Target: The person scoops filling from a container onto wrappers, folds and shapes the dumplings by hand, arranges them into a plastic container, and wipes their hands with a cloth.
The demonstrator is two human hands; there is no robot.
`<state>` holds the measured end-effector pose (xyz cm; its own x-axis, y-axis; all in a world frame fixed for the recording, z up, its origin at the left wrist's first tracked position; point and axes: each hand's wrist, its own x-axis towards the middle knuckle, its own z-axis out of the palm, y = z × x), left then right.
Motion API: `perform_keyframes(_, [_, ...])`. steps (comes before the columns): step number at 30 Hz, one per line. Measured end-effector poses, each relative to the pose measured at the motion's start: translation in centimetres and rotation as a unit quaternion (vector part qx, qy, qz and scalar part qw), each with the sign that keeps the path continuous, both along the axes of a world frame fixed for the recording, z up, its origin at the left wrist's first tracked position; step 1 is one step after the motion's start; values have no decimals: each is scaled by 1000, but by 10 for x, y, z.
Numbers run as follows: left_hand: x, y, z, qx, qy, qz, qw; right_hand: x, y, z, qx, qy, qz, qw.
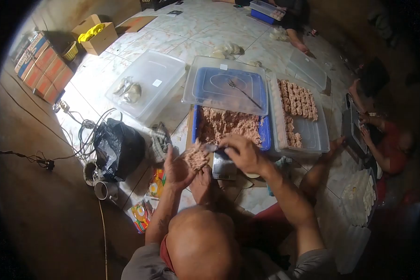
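Observation:
My left hand [178,171] holds a wrapper spread with pinkish minced filling [197,157]. My right hand [241,151] pinches a small metal utensil [211,147] against that filling. Just beyond both hands, a blue tub [265,133] holds a mass of the same mince, partly covered by a clear lid [201,63] with a fork [245,93] lying on it. A metal scale-like box [224,166] is below the tub. To the right, a clear tray [312,135] contains rows of shaped pieces.
At left are a clear container [147,84], black plastic bag [121,144], cloth [159,142], mug [106,191], tangled cables [86,125] and colourful packets [140,215]. Cardboard boxes [100,41] stand farther back. Another person's hands [366,128] are at right; someone's foot [299,44] is at the back.

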<state>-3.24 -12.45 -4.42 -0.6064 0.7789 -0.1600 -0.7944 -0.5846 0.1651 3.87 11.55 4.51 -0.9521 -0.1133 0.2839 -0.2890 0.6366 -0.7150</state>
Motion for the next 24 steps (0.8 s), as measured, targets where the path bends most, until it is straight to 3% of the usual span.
perform_keyframes(1, [-1,10,9,-1,4,-4,1000,7,0,-8,61,-30,36,997])
perform_keyframes(3, [0,26,25,-36,-35,-32,998,23,1,-11,158,-83,-14,984])
perform_keyframes(6, [-5,44,12,-19,-35,-33,999,35,7,4,142,-54,-78,985])
perform_keyframes(8, [13,48,6,-47,-20,-42,998,49,-3,-22,125,-58,-101,985])
perform_keyframes(11, [18,71,20,-34,-19,51,998,66,-10,-6,129,-77,-133,980])
perform_keyframes(13, [22,80,11,-40,-1,55,998,79,-27,3,109,-55,-205,971])
perform_keyframes(14, [23,85,6,-73,-8,62,995,85,-31,-35,93,-76,-191,974])
perform_keyframes(17, [28,96,21,-149,-2,78,986,106,-37,-20,94,-78,-240,963])
perform_keyframes(19, [22,93,15,-144,13,64,987,113,-32,-22,29,-66,-302,950])
perform_keyframes(21, [19,95,15,-56,1,-77,995,114,-16,-27,-138,12,-332,933])
perform_keyframes(22, [26,99,19,-126,76,-105,984,112,-11,-28,-134,-22,-355,925])
perform_keyframes(23, [33,103,26,-193,153,-128,961,108,-3,-43,-254,-106,-309,910])
perform_keyframes(24, [33,103,33,-186,159,-136,960,104,5,-59,-359,-193,-279,869])
